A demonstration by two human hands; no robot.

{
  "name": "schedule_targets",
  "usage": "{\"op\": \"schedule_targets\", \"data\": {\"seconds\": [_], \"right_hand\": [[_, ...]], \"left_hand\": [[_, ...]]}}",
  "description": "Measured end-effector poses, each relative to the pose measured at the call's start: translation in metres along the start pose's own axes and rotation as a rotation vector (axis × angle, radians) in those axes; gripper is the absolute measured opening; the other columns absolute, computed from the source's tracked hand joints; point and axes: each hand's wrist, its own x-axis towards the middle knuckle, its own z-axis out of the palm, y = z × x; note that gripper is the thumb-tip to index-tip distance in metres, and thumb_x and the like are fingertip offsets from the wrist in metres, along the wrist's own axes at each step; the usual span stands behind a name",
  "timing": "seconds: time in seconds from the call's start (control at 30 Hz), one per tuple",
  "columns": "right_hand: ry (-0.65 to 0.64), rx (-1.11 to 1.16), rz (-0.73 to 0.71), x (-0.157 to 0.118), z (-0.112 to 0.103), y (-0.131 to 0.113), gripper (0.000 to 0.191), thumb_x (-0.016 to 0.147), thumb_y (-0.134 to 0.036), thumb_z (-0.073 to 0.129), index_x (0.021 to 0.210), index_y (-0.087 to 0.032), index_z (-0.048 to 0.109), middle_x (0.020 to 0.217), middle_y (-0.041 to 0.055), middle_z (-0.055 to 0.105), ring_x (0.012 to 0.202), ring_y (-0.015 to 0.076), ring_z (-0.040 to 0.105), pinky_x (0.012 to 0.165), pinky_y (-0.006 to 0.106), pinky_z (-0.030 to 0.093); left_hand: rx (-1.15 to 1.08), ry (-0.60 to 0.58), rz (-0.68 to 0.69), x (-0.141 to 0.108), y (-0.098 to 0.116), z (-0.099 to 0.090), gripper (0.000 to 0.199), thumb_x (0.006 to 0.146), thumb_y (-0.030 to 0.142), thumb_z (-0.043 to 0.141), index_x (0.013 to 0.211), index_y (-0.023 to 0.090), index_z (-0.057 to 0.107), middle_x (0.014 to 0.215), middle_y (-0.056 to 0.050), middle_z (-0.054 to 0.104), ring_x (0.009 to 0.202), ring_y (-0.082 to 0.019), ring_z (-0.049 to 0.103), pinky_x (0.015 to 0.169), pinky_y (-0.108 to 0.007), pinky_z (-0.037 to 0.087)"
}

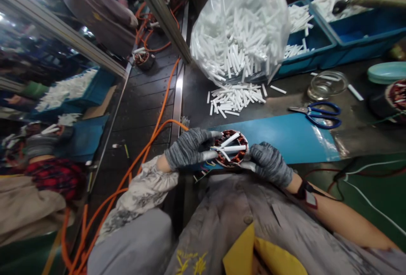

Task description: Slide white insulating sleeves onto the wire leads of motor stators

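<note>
A round motor stator (245, 142) with copper windings sits at the front edge of the blue mat (279, 135). Several white tubes (237, 148) lie across its opening, their ends gathered towards the left. My left hand (190, 147), in a grey knit glove with pale fingertips, grips the stator's left side, thumb and forefinger on either side of the tube ends. Around the right rim curl the fingers of my right hand (272, 163), gloved alike; its fingertips are partly hidden. Thin coloured wires (207, 168) stick out below the left thumb.
Behind the mat lie loose white tubes (236, 97) and a full plastic bag (241, 30). Blue-handled scissors (323, 114), a glass dish (326, 84) and blue bins (336, 40) stand right. Orange cables (152, 135) cross the conveyor (149, 85); co-workers (98, 17) are at left.
</note>
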Motion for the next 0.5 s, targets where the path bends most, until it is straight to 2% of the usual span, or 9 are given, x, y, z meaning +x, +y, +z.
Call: {"op": "schedule_targets", "data": {"seconds": [0.07,0.17,0.23,0.33,0.43,0.5], "right_hand": [[0.037,-0.133,0.009,0.011,0.009,-0.002,0.048,0.096,-0.064,0.059,0.086,-0.019,0.074,0.075,0.0093,0.07,0.069,0.0208,0.061,0.07,0.034,0.043],[0.067,-0.199,0.067,0.032,0.01,-0.001,0.042,0.098,-0.057,0.06,0.094,-0.019,0.076,0.084,0.0121,0.074,0.075,0.023,0.064,0.074,0.036,0.045],[0.111,-0.142,0.09,0.043,0.003,0.001,0.032,0.1,-0.046,0.058,0.102,-0.02,0.075,0.096,0.0126,0.076,0.085,0.0246,0.068,0.082,0.038,0.049],[0.137,0.091,0.094,0.051,-0.013,-0.002,0.027,0.098,-0.035,0.055,0.114,-0.022,0.072,0.109,0.0087,0.078,0.097,0.0238,0.07,0.092,0.04,0.053],[0.006,0.28,0.136,0.056,-0.025,-0.012,0.032,0.094,-0.044,0.062,0.117,-0.022,0.07,0.108,0.0066,0.078,0.092,0.0215,0.071,0.086,0.037,0.055],[-0.051,0.313,0.184,0.062,-0.027,-0.021,0.038,0.093,-0.056,0.063,0.103,-0.021,0.073,0.096,0.0063,0.078,0.082,0.02,0.068,0.079,0.035,0.054]], "left_hand": [[0.066,0.06,0.034,-0.005,0.002,0.005,0.035,0.096,0.039,0.065,0.125,0.021,0.073,0.105,-0.008,0.08,0.09,-0.021,0.077,0.085,-0.035,0.062],[0.267,0.224,-0.018,-0.007,0.012,0.015,0.029,0.1,0.038,0.061,0.118,0.022,0.077,0.105,-0.008,0.081,0.094,-0.023,0.078,0.088,-0.036,0.063],[0.372,0.293,-0.113,-0.008,0.017,0.022,0.031,0.1,0.04,0.061,0.12,0.022,0.077,0.108,-0.009,0.081,0.098,-0.025,0.078,0.091,-0.039,0.063],[0.395,0.308,-0.214,-0.011,0.017,0.031,0.032,0.099,0.04,0.064,0.123,0.023,0.075,0.112,-0.007,0.081,0.102,-0.025,0.078,0.095,-0.037,0.063],[0.372,0.329,-0.23,-0.015,0.014,0.039,0.032,0.097,0.039,0.067,0.124,0.023,0.075,0.113,-0.006,0.081,0.101,-0.023,0.078,0.094,-0.034,0.063],[0.362,0.346,-0.224,-0.016,0.013,0.045,0.033,0.096,0.038,0.068,0.124,0.023,0.074,0.112,-0.006,0.081,0.1,-0.023,0.078,0.093,-0.034,0.063]]}}
